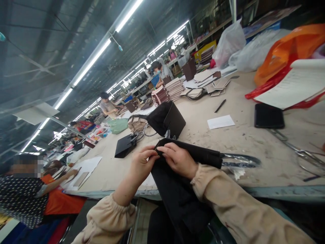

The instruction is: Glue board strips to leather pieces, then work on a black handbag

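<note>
Both hands pinch the edge of a black bag [175, 189] at the table's front edge. My left hand [144, 163] grips that edge with thumb and fingertips. Close beside it, fingers bent, my right hand [179, 160] presses on the same edge. The bag's lower part hangs over my lap, and a handle wrapped in clear plastic [243, 160] lies to the right. Just beyond my hands stands an open black bag [175, 120]. A smaller black bag [124, 145] rests to its left. What lies between my fingertips is too small to make out.
On the table [198, 135] to the right are a white card [220, 122], a black pen [220, 105], a black phone [269, 116] and scissors [302, 152]. Stacked panels [174, 88] stand farther back. A co-worker [22, 193] sits at the left.
</note>
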`<control>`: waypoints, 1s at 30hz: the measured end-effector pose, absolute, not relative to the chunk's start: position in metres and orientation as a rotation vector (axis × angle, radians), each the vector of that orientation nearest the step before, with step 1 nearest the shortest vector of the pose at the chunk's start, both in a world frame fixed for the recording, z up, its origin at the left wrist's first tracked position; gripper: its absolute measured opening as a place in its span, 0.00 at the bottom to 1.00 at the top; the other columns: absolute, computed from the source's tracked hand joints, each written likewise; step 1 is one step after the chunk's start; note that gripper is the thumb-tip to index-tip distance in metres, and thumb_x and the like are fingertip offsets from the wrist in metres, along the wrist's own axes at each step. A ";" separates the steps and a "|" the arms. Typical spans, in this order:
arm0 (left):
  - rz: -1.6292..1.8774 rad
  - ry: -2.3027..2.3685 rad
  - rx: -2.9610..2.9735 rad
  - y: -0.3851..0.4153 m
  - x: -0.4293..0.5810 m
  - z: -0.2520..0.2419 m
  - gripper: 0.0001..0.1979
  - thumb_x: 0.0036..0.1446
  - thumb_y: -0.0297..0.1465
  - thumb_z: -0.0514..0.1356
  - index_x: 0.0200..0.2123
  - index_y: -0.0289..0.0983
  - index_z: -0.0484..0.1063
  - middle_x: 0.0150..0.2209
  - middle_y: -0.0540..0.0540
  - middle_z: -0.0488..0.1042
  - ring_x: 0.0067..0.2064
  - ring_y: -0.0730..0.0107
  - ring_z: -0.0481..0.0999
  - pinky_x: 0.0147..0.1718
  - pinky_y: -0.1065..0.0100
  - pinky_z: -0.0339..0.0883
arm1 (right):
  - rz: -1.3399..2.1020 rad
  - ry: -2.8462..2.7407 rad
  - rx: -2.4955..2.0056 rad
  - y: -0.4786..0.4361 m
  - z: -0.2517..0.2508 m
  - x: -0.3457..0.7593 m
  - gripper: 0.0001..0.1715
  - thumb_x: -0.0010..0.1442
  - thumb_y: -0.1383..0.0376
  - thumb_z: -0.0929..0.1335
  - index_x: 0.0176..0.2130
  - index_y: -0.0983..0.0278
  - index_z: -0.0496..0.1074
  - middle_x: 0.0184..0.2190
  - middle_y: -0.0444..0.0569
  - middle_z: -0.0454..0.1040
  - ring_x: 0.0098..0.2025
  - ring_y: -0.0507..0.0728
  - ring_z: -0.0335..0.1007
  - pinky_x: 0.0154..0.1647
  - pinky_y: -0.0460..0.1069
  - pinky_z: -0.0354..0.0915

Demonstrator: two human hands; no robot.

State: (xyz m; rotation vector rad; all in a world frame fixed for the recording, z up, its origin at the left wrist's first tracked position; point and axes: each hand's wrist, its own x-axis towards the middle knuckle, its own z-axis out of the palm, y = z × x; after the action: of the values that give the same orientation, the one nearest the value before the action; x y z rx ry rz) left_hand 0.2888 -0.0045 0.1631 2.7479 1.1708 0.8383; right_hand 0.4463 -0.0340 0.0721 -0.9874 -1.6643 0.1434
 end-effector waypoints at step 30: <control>0.755 1.139 2.884 -0.006 0.292 0.162 0.10 0.53 0.31 0.60 0.39 0.41 0.77 0.47 0.44 0.75 0.44 0.64 0.77 0.47 0.64 0.71 | 0.006 -1.875 -1.140 -0.031 0.107 0.465 0.12 0.65 0.66 0.59 0.37 0.62 0.71 0.36 0.47 0.68 0.36 0.51 0.64 0.35 0.44 0.58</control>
State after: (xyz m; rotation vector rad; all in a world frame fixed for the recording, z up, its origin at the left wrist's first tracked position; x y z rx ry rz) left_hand 0.2917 -0.0062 0.1625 2.8841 1.1388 0.7550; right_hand 0.4649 -0.0312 0.1069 -1.1396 -1.8753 0.0058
